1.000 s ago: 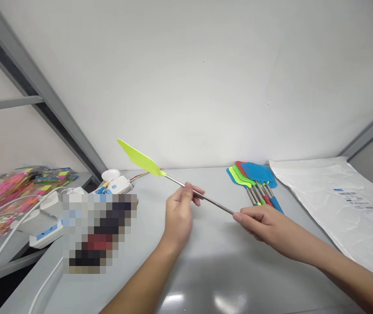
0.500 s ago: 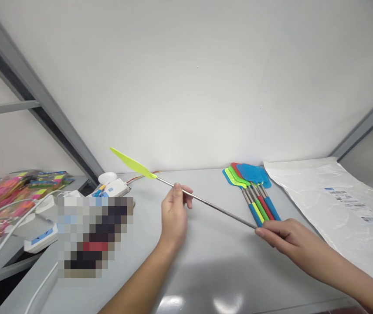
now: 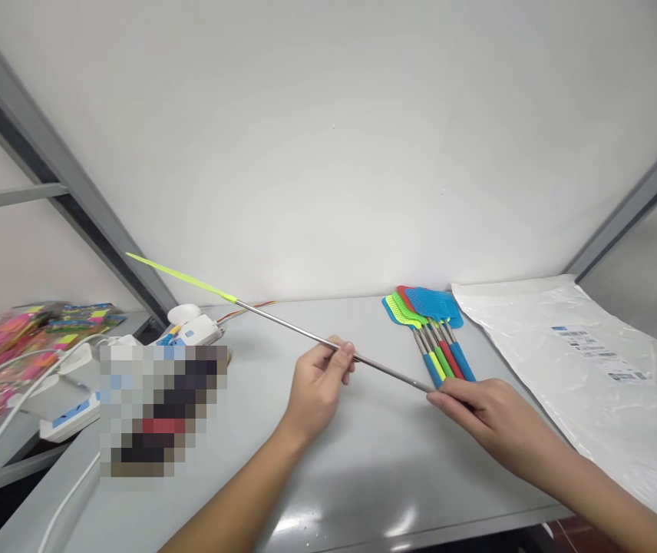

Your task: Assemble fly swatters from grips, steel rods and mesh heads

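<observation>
A fly swatter (image 3: pixel 282 322) with a thin metal rod and a yellow-green head is held slantwise above the table, its head edge-on at the upper left. My left hand (image 3: pixel 320 384) is closed, thumb and fingers pinching the middle of the rod. Around the swatter's lower right end my right hand (image 3: pixel 478 403) is closed, hiding most of the handle. Just behind the right hand lie several fly swatters (image 3: pixel 435 322) in a fan, with blue, green, yellow and red heads and handles.
A white plastic mailing bag (image 3: pixel 582 361) with a printed label covers the table's right side. Power strips (image 3: pixel 69 415) with plugs and white cables sit at left, beside a pixelated area. Colourful plastic packets (image 3: pixel 23 338) lie further left. Grey metal frame posts (image 3: pixel 92 192) flank the white wall.
The swatter's head has moved left and turned more edge-on, with more rod showing beyond my left hand. My left hand has shifted slightly right and closed its fingers around the rod.
</observation>
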Action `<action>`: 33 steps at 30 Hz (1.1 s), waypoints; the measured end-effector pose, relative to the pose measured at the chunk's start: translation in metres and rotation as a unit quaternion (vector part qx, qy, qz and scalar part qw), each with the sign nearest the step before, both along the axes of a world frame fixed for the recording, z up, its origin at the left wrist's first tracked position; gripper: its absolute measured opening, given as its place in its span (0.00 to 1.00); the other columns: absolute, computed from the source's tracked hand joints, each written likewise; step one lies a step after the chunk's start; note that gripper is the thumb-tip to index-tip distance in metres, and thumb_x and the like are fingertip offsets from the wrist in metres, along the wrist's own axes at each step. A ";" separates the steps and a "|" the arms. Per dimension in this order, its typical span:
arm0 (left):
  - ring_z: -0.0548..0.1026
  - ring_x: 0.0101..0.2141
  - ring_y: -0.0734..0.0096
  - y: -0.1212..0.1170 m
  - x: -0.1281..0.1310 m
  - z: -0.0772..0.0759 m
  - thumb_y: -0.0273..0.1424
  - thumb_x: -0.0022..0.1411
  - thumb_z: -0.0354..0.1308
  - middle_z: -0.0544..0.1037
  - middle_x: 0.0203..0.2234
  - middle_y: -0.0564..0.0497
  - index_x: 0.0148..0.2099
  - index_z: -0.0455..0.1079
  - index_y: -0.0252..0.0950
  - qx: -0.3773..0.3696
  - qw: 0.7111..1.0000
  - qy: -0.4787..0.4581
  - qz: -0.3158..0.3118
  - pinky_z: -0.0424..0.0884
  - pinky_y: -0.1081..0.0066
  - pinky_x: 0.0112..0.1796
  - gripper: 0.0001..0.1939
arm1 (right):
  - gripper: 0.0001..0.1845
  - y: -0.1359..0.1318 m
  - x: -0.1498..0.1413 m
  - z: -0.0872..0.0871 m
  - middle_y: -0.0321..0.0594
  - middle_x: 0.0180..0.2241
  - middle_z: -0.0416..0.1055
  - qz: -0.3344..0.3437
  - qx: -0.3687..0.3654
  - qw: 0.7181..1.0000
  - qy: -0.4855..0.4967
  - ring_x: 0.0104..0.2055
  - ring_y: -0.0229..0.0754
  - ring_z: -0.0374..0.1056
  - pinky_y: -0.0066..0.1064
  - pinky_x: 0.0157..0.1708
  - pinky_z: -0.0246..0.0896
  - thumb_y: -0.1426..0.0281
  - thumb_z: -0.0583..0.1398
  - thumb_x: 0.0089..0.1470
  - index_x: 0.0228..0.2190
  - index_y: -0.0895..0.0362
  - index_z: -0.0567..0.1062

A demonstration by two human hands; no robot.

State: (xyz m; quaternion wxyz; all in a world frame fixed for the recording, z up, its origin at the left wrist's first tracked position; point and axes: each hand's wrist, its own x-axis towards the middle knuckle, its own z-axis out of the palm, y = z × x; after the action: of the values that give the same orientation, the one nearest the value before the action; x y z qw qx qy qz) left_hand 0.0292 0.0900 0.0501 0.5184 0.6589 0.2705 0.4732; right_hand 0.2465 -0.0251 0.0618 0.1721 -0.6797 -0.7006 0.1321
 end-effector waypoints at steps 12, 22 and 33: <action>0.61 0.24 0.75 0.037 -0.021 0.013 0.37 0.64 0.56 0.65 0.21 0.53 0.27 0.68 0.34 0.014 0.978 -0.149 0.142 0.56 0.72 0.25 0.15 | 0.20 -0.043 0.047 -0.017 0.32 0.19 0.63 -0.018 0.014 0.999 -0.033 0.21 0.38 0.60 0.30 0.24 0.45 0.56 0.48 0.64 0.26 0.52 0.67; 0.61 0.21 0.79 0.046 -0.017 0.032 0.38 0.62 0.58 0.67 0.22 0.54 0.28 0.69 0.32 0.017 0.947 -0.260 0.189 0.58 0.75 0.23 0.15 | 0.18 -0.053 0.059 -0.021 0.33 0.20 0.69 -0.016 0.087 0.990 -0.110 0.22 0.39 0.65 0.30 0.23 0.45 0.58 0.49 0.65 0.28 0.53 0.70; 0.67 0.25 0.73 -0.027 0.024 0.005 0.47 0.65 0.50 0.68 0.21 0.53 0.34 0.71 0.34 -0.085 0.993 -0.064 0.049 0.65 0.71 0.31 0.21 | 0.20 -0.044 0.037 -0.025 0.36 0.24 0.73 -0.004 0.196 0.969 -0.152 0.23 0.38 0.66 0.31 0.25 0.46 0.59 0.49 0.65 0.28 0.54 0.72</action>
State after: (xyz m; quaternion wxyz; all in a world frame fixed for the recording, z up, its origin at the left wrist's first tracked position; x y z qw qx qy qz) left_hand 0.0532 0.0626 0.0551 0.5650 0.5667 0.3080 0.5145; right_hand 0.2840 -0.0692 0.0371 0.1940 -0.6481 -0.7277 -0.1128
